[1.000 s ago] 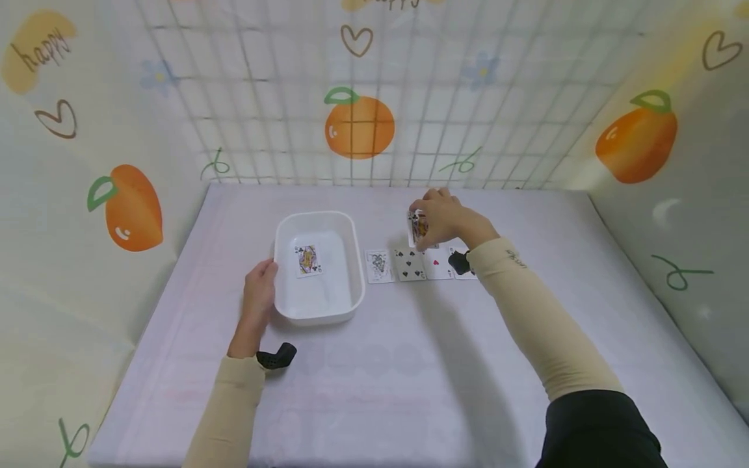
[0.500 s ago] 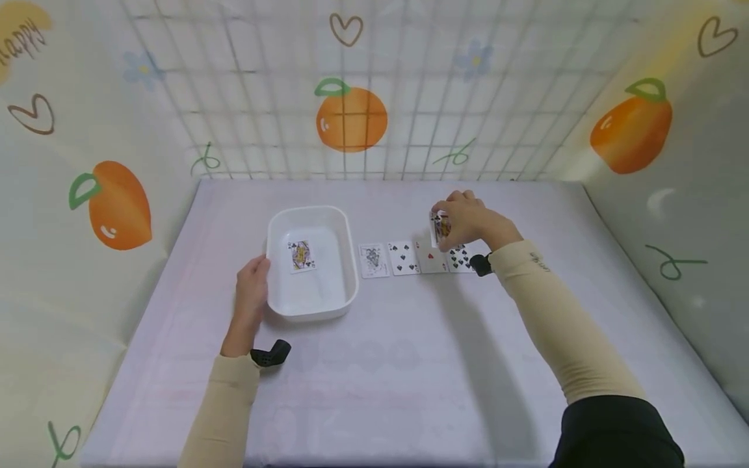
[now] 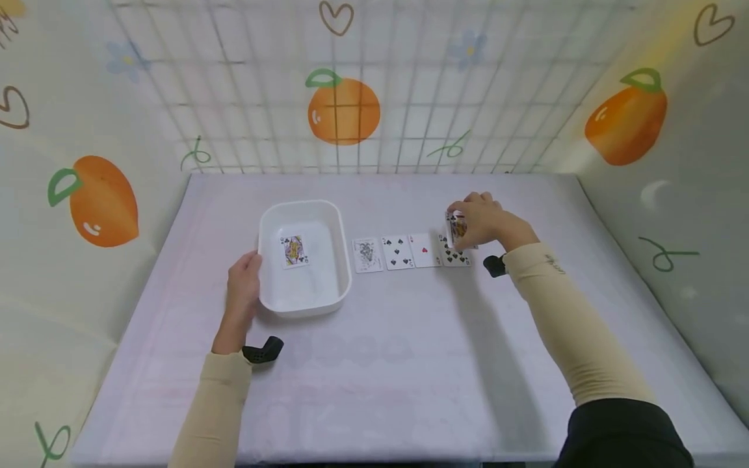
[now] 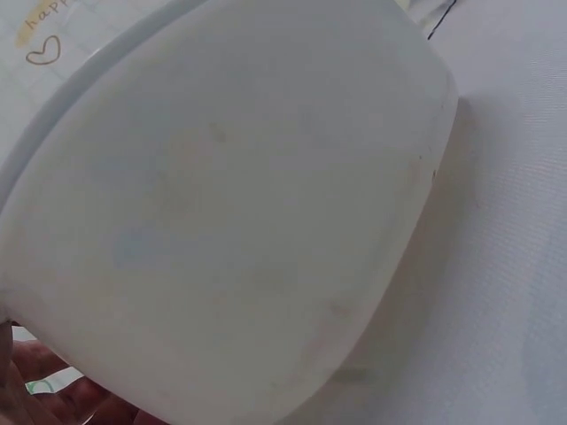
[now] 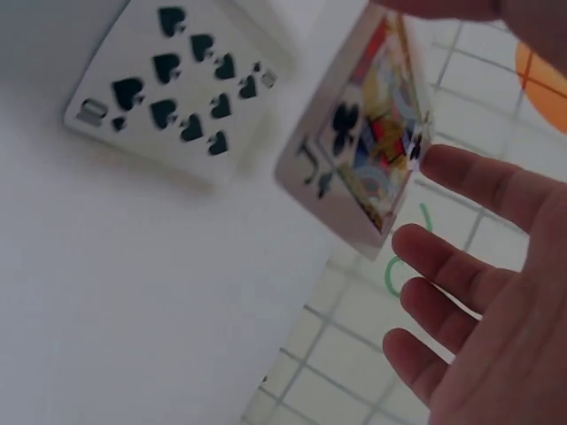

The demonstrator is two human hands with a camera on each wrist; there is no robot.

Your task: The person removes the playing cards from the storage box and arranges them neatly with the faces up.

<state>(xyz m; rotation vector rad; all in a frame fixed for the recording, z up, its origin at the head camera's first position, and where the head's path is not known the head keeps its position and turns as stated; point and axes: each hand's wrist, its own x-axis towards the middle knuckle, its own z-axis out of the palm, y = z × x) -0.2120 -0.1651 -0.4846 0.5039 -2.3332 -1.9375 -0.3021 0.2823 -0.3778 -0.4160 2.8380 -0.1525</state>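
At the left side of a white plastic tub, my left hand grips its edge; the left wrist view shows the tub's outer wall with fingers at its lower left. A queen card lies face up inside. My right hand pinches a jack of clubs by its edges, tilted and raised over the right end of a row of cards. Under it lies the ten of spades. Leftward along the row are an ace of hearts, a spade card and a joker.
A white cloth covers the table. Behind it stands a wire grid draped with a sheet printed with oranges. Similar printed sheets close in both sides. The joker lies close beside the tub's right wall.
My right hand has carried the jack of clubs rightward, from above the spade card and ace to above the ten of spades. My left hand stays on the tub. The head view has shifted slightly.
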